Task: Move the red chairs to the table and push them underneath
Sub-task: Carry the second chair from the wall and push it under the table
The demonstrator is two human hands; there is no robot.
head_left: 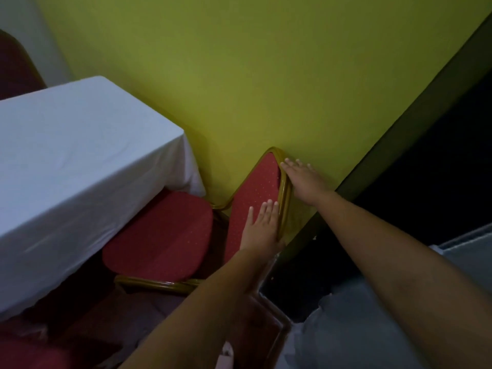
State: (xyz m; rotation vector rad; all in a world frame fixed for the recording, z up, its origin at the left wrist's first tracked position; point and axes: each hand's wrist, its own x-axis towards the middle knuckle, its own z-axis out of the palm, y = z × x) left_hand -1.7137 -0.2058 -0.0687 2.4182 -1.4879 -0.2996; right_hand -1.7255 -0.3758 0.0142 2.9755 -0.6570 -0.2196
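Note:
A red chair (159,233) with a gold metal frame stands against the yellow-green wall, its seat partly under the draped edge of the table (66,155), which wears a white cloth. My left hand (262,227) lies flat on the front of the red backrest, fingers spread. Behind the backrest's top edge, my right hand (306,182) rests flat between the frame and the wall, fingers extended. Neither hand is closed around the frame.
The yellow-green wall (266,75) stands directly behind the chair. A dark doorway or panel (439,155) is at the right. Another red chair back (16,67) shows at the far left, and more red upholstery (32,352) at the bottom left.

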